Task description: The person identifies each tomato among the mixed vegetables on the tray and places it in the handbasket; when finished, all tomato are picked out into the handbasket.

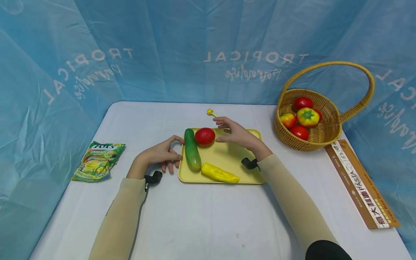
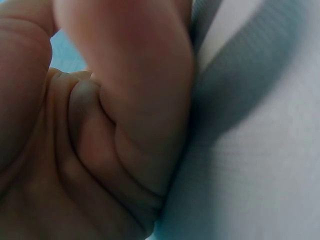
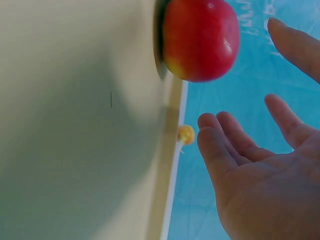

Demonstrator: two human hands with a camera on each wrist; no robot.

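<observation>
A yellow tray (image 1: 227, 159) holds a green cucumber (image 1: 192, 151), a red apple (image 1: 205, 137) and a long yellow pepper (image 1: 221, 174). My left hand (image 1: 162, 153) is at the tray's left rim, thumb and forefinger bent against it beside the cucumber. Its other fingers rest low on the white cloth; the wrist view shows only the hand, close up (image 2: 100, 125). Above the tray, right of the apple (image 3: 200, 40), my right hand (image 1: 238, 136) hovers with spread fingers and holds nothing.
Behind the tray lies a small yellow thing with a thin stem (image 1: 209, 112). A wicker basket (image 1: 292, 142) with several red and yellow fruits stands at back right, beside a long brown pasta box (image 1: 360, 184). At left lies a green packet (image 1: 97, 161). Blue cloth (image 1: 182, 79) hangs behind.
</observation>
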